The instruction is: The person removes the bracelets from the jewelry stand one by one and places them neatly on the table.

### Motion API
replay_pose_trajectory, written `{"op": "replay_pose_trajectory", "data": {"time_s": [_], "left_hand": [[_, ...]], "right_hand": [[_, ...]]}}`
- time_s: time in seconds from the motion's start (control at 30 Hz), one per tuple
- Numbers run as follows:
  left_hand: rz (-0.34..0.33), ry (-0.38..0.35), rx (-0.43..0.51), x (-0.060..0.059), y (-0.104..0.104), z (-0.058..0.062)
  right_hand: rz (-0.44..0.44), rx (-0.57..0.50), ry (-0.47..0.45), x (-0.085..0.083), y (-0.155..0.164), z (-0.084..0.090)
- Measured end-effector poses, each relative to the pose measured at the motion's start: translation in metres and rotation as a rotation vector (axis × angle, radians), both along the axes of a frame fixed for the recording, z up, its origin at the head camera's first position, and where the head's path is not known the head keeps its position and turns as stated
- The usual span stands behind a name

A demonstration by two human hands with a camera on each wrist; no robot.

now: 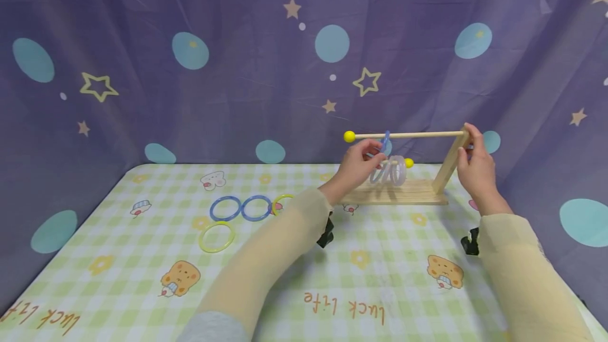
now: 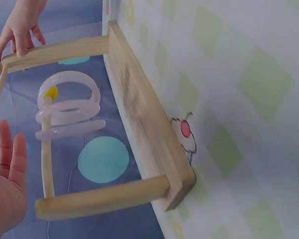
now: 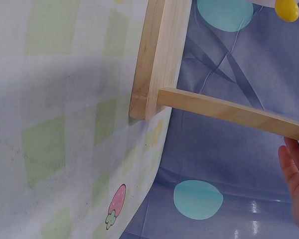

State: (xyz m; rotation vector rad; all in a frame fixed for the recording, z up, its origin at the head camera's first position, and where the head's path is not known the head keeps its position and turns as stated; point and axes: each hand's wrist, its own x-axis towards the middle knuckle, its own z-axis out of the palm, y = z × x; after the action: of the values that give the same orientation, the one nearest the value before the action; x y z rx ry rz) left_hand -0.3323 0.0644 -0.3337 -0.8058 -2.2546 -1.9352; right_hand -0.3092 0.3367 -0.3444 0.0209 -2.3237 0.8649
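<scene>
A wooden stand has a flat base (image 1: 394,194), two upright posts and two rods with yellow ball ends. My left hand (image 1: 357,165) pinches a blue ring (image 1: 385,141) that encircles the upper rod (image 1: 423,134), near its yellow ball (image 1: 349,136). Three pale translucent rings (image 2: 70,130) hang on the lower rod (image 2: 47,167), close to its yellow ball (image 1: 409,163). My right hand (image 1: 478,170) grips the top of the right post (image 1: 448,165), thumb on one side and fingers over the end. In the head view, my left hand and sleeve hide the left post (image 2: 104,198).
Left of the stand, two blue rings (image 1: 226,219) and two yellow rings (image 1: 217,251) lie flat on the checked tablecloth (image 1: 266,300); my left sleeve (image 1: 280,247) partly covers one yellow ring. Behind the table hangs a purple curtain (image 1: 237,67) with stars and blue spots.
</scene>
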Motion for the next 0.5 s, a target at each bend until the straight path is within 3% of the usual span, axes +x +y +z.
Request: {"op": "replay_pose_trajectory", "data": {"time_s": [0.3,0.5], "left_hand": [[0.031,0.066,-0.075,-0.001,-0.019,-0.003],[0.022,0.06,-0.061,-0.001,-0.028,-0.002]], "right_hand": [[-0.001,0.003,0.004,-0.001,0.0,-0.001],[-0.004,0.002,0.005,-0.001,0.001,-0.001]]}}
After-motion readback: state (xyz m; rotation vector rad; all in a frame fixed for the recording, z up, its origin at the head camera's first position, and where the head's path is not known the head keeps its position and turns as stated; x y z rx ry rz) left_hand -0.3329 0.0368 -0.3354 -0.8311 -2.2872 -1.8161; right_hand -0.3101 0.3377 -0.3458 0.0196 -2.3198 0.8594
